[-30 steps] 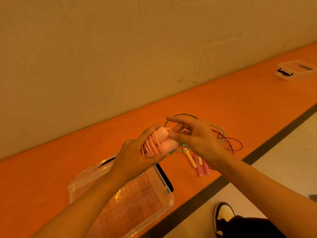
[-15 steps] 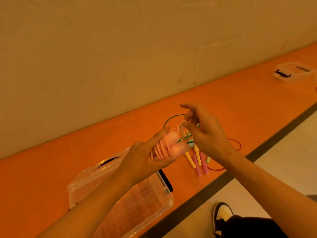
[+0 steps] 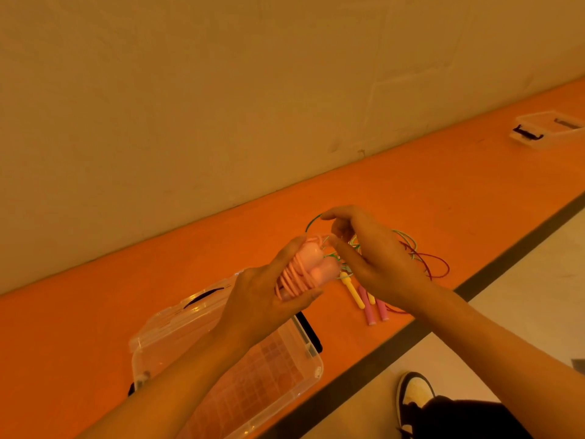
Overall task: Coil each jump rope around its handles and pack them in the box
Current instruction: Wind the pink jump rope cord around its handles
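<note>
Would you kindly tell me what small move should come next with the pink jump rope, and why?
Probably wrap the last short loop over the handle tops and tuck it in. The left hand grips the pink jump rope, most cord already coiled round its handles, while the right hand pinches the remaining bit beside them; the clear box waits below.

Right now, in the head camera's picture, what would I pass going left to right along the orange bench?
clear box → left hand → pink jump rope → right hand → small clear container
</note>
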The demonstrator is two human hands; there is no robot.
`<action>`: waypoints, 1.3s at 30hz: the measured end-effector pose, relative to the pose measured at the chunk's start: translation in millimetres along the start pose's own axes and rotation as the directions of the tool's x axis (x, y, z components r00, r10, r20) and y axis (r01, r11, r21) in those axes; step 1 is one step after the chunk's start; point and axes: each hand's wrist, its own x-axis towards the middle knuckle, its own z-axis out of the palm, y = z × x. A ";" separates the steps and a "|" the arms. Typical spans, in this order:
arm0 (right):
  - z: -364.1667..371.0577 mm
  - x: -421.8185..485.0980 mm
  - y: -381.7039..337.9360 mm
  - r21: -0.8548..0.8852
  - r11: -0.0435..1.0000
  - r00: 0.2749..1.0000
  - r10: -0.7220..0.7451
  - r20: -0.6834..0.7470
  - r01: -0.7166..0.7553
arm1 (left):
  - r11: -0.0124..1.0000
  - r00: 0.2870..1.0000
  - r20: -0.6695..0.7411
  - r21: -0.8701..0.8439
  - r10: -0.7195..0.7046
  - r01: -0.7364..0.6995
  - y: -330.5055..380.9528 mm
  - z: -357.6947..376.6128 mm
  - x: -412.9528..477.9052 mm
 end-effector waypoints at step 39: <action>58.2 -126.8 122.1 0.490 0.659 0.795 0.593 0.127 -0.571 | 0.751 0.898 0.110 -0.509 -0.426 0.419 0.3 193.8 -24.5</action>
